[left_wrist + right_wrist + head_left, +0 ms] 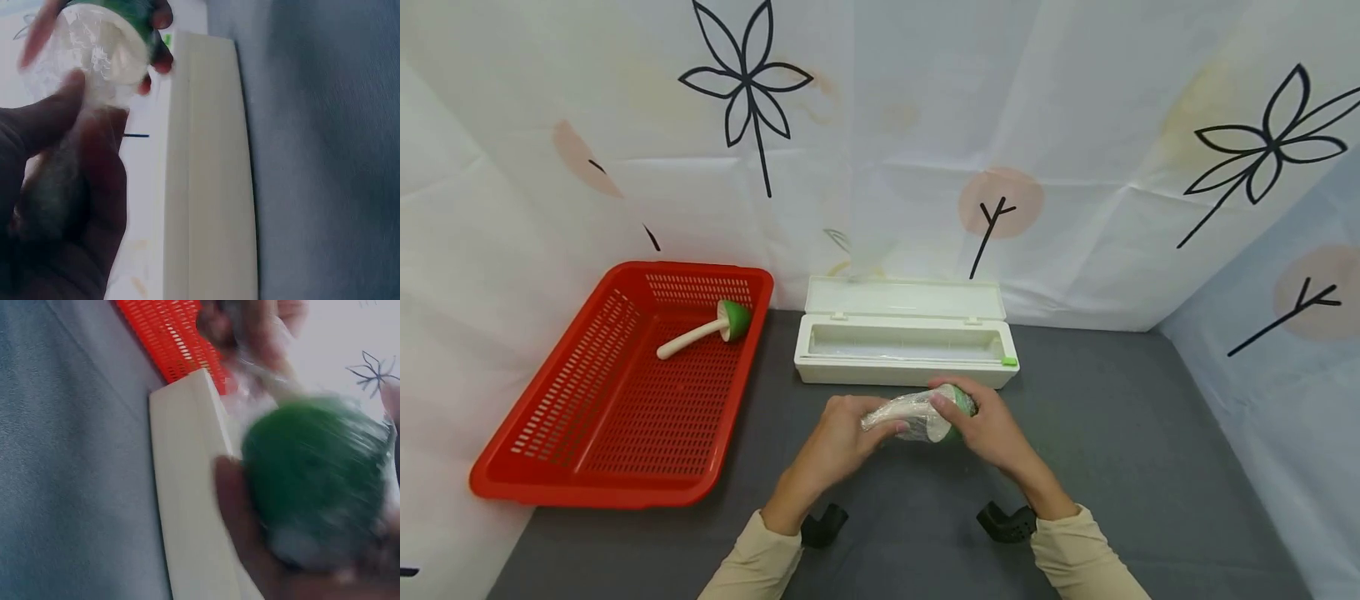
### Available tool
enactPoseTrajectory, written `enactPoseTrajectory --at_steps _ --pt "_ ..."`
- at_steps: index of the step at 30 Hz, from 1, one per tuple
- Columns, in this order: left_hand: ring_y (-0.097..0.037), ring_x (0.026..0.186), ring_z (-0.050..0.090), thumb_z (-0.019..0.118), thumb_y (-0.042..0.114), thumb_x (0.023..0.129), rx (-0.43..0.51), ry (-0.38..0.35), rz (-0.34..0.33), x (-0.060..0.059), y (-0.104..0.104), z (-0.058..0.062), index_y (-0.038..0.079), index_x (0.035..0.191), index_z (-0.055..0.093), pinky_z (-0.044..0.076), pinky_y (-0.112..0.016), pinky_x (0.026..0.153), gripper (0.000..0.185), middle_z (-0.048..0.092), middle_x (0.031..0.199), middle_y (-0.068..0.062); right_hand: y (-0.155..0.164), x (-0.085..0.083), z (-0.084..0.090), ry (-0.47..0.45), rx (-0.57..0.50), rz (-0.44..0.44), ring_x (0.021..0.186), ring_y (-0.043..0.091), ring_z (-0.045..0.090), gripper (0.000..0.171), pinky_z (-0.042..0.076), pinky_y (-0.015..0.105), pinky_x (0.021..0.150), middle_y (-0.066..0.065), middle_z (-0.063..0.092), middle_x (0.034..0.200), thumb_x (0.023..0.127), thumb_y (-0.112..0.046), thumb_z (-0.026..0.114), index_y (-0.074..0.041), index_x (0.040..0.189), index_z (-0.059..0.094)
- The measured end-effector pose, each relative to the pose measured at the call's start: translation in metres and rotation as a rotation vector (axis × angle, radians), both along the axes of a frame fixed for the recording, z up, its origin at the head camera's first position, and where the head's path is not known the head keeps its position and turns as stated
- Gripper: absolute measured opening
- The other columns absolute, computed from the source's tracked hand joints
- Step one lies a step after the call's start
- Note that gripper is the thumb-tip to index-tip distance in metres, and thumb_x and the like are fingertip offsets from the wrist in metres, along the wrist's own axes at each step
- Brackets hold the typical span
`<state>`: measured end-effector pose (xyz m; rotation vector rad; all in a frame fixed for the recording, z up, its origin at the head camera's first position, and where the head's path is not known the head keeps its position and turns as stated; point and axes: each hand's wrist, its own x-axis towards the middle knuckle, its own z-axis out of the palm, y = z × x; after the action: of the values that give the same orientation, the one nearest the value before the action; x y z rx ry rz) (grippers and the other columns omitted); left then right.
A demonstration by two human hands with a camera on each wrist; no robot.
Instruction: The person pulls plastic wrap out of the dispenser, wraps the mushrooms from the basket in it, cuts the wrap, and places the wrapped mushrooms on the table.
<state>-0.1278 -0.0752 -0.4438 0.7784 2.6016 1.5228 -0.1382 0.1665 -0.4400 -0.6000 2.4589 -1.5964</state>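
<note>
A toy mushroom with a green cap and pale stem is wrapped in clear plastic film, held in the air before the white box. My left hand grips the stem end, thumb and fingers around the film. At the cap, my right hand holds on with curled thumb and fingers. In the right wrist view the green cap shows film stretched over it, somewhat blurred. Gathered film covers the cap's pale underside in the left wrist view. Behind the hands stands the long white film dispenser, lid raised.
On the left, a red plastic basket contains a second, unwrapped mushroom with a green cap. A green slider sits at the dispenser's right end. Patterned white cloth hangs behind the dark grey table.
</note>
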Motion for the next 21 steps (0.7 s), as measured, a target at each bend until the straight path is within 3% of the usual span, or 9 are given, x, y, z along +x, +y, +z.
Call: enactPoseTrajectory --at_steps 2,5,11,14,17,19,21 --pt "-0.003 0.056 0.059 0.079 0.024 0.090 0.025 -0.028 -0.019 -0.002 -0.004 0.000 0.008 0.099 0.079 0.048 -0.023 0.051 0.018 0.068 0.070 0.004 0.005 0.000 0.000 -0.061 -0.041 0.100 0.103 0.022 0.062 0.050 0.055 0.037 0.080 0.018 0.058 0.134 0.098 -0.018 0.071 -0.005 0.143 0.055" --pt "-0.005 0.055 0.060 0.080 0.021 0.089 0.070 -0.081 -0.054 -0.004 -0.010 0.000 0.009 0.095 0.079 0.047 -0.023 0.050 0.014 0.065 0.067 0.006 0.011 0.000 0.002 -0.150 -0.112 0.219 0.102 0.024 0.064 0.066 0.058 0.035 0.077 0.019 0.057 0.132 0.090 -0.010 0.079 -0.001 0.148 0.049" --pt "-0.006 0.058 0.057 0.083 0.027 0.086 0.106 -0.087 -0.010 -0.002 -0.016 -0.003 0.009 0.095 0.079 0.047 -0.024 0.053 0.020 0.067 0.071 0.002 0.010 0.003 0.000 -0.189 -0.192 0.197 0.100 0.022 0.067 0.067 0.058 0.035 0.076 0.020 0.060 0.126 0.086 -0.007 0.082 0.003 0.145 0.051" --pt "-0.007 0.068 0.062 0.087 0.028 0.081 0.089 -0.034 0.050 0.002 -0.018 -0.002 0.011 0.103 0.080 0.052 -0.026 0.060 0.028 0.074 0.086 0.001 0.008 0.007 -0.003 -0.151 -0.204 0.149 0.095 0.023 0.068 0.064 0.059 0.035 0.074 0.020 0.062 0.123 0.084 -0.005 0.084 0.002 0.141 0.055" --pt "-0.011 0.092 0.069 0.090 0.030 0.077 0.062 0.031 0.135 0.009 -0.024 0.002 0.012 0.116 0.077 0.056 -0.032 0.078 0.045 0.075 0.109 0.000 0.009 0.012 -0.004 -0.092 -0.197 0.076 0.087 0.019 0.068 0.065 0.058 0.034 0.068 0.020 0.065 0.117 0.081 -0.003 0.085 0.003 0.139 0.057" --pt "-0.017 0.107 0.068 0.092 0.028 0.075 0.066 0.106 0.231 0.014 -0.031 0.004 0.009 0.124 0.074 0.055 -0.039 0.089 0.055 0.073 0.120 -0.004 0.012 0.015 -0.006 -0.054 -0.197 0.022 0.082 0.017 0.067 0.065 0.057 0.033 0.065 0.019 0.066 0.114 0.079 -0.001 0.086 0.004 0.137 0.058" --pt "-0.024 0.117 0.066 0.092 0.024 0.076 0.074 0.210 0.381 0.019 -0.043 0.007 0.004 0.128 0.070 0.052 -0.045 0.097 0.060 0.070 0.125 -0.009 0.016 0.018 -0.007 -0.023 -0.201 -0.038 0.080 0.015 0.067 0.065 0.056 0.032 0.063 0.018 0.067 0.113 0.077 0.001 0.087 0.004 0.136 0.059"
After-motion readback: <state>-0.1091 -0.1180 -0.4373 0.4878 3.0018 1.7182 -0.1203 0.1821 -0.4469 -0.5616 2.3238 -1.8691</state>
